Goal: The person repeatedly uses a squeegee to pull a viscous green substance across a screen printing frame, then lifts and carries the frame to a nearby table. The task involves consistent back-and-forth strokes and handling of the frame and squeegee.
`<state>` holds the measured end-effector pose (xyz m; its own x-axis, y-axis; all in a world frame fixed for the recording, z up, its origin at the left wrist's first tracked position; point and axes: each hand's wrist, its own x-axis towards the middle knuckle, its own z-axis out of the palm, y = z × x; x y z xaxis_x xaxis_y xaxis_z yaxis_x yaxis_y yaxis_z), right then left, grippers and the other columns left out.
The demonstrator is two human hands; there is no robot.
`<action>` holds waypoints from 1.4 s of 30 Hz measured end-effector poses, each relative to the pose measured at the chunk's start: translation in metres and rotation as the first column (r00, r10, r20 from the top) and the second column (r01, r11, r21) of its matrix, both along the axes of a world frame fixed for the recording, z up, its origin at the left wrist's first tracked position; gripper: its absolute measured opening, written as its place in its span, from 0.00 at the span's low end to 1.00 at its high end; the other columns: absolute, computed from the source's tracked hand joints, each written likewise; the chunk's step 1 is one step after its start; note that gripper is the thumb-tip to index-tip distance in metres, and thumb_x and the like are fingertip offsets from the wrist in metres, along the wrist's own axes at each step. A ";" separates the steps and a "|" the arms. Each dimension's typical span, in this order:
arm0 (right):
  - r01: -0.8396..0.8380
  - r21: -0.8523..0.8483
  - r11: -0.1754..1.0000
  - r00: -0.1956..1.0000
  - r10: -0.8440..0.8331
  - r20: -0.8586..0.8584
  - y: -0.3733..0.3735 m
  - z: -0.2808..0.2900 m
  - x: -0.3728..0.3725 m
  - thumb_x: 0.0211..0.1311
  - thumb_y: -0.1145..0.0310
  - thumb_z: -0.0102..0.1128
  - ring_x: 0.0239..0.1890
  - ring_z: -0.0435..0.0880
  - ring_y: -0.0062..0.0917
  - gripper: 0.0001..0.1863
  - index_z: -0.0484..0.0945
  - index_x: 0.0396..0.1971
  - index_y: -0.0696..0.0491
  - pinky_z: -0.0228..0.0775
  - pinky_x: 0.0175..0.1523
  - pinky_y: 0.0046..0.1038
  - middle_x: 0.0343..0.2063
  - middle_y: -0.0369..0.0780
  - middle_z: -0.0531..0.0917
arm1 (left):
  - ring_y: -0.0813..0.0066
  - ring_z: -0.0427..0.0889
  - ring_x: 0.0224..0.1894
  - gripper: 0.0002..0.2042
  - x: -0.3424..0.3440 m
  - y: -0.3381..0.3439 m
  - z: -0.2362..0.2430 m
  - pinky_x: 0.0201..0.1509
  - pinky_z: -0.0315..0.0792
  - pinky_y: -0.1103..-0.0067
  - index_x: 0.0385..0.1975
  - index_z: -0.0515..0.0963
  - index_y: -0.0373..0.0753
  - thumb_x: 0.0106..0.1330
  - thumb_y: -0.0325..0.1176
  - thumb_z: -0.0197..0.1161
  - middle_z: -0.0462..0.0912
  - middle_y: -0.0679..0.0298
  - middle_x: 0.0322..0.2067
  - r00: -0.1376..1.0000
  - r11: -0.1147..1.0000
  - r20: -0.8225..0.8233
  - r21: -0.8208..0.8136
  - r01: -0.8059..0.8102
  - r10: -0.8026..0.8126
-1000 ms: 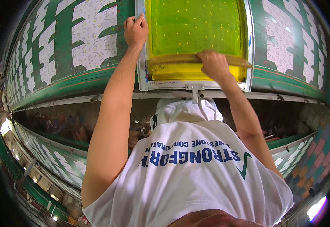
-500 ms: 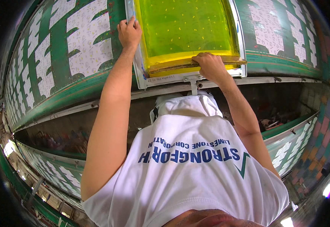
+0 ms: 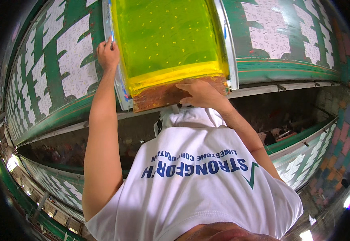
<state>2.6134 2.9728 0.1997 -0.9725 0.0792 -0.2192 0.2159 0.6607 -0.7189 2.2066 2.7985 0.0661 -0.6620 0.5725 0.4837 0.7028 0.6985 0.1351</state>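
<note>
A screen-printing frame [image 3: 227, 44] with a yellow-green mesh [image 3: 165, 36] lies on the long printing table in front of me. My left hand [image 3: 108, 54] grips the frame's left metal edge. My right hand [image 3: 201, 93] presses on a brown wooden squeegee [image 3: 159, 98] that lies across the near end of the mesh, where a band of yellow ink [image 3: 171, 75] has gathered. My white T-shirt [image 3: 199, 180] fills the lower part of the view.
The table carries cloth [image 3: 64, 52] printed with green and white leaf shapes on both sides of the frame. Under the table's near rail [image 3: 279, 86] runs a dark shelf with clutter. A second printed table [image 3: 307, 154] lies lower right, and tiled floor beyond.
My right hand has drawn the squeegee toward me, down to the near end of the mesh. My left hand stays on the frame's left edge. The view has shifted closer.
</note>
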 end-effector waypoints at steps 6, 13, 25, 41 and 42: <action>0.603 0.158 0.782 0.795 -0.574 -0.193 0.102 -0.030 0.032 0.63 0.62 0.74 0.53 0.85 0.46 0.25 0.82 0.58 0.56 0.78 0.56 0.40 0.52 0.50 0.85 | 0.58 0.79 0.50 0.17 0.003 0.001 0.007 0.57 0.75 0.63 0.56 0.88 0.51 0.67 0.37 0.68 0.81 0.61 0.45 0.999 0.999 0.054 -0.034 -0.008 0.010; 0.764 0.229 0.603 0.643 -0.743 -0.186 0.158 -0.070 0.034 0.59 0.51 0.77 0.47 0.86 0.42 0.35 0.81 0.57 0.64 0.79 0.51 0.39 0.47 0.53 0.83 | 0.59 0.80 0.50 0.19 0.005 0.003 0.009 0.59 0.75 0.65 0.59 0.85 0.51 0.67 0.37 0.69 0.83 0.61 0.45 0.998 1.000 0.056 -0.008 -0.004 0.005; 0.805 0.165 0.570 0.590 -0.740 -0.324 0.163 -0.071 0.025 0.49 0.64 0.78 0.47 0.81 0.49 0.27 0.83 0.48 0.64 0.75 0.53 0.44 0.42 0.52 0.81 | 0.54 0.86 0.49 0.20 0.007 0.001 0.013 0.55 0.78 0.63 0.55 0.86 0.41 0.64 0.38 0.73 0.87 0.56 0.46 0.998 0.995 0.056 0.098 0.016 -0.021; 0.797 0.023 0.604 0.562 -0.726 -0.396 0.276 -0.025 0.095 0.47 0.65 0.79 0.45 0.84 0.45 0.28 0.84 0.48 0.66 0.78 0.52 0.40 0.42 0.51 0.83 | 0.53 0.85 0.50 0.19 0.044 0.108 0.047 0.57 0.78 0.64 0.55 0.85 0.37 0.67 0.37 0.71 0.86 0.52 0.47 0.965 0.991 0.258 0.131 0.005 -0.039; 0.795 0.046 0.604 0.569 -0.719 -0.399 0.299 -0.028 0.110 0.47 0.65 0.79 0.44 0.84 0.45 0.28 0.84 0.48 0.66 0.78 0.51 0.40 0.41 0.51 0.83 | 0.53 0.85 0.51 0.19 0.058 0.131 0.047 0.57 0.77 0.64 0.55 0.85 0.37 0.67 0.37 0.71 0.86 0.52 0.47 0.969 0.991 0.240 0.135 0.021 -0.053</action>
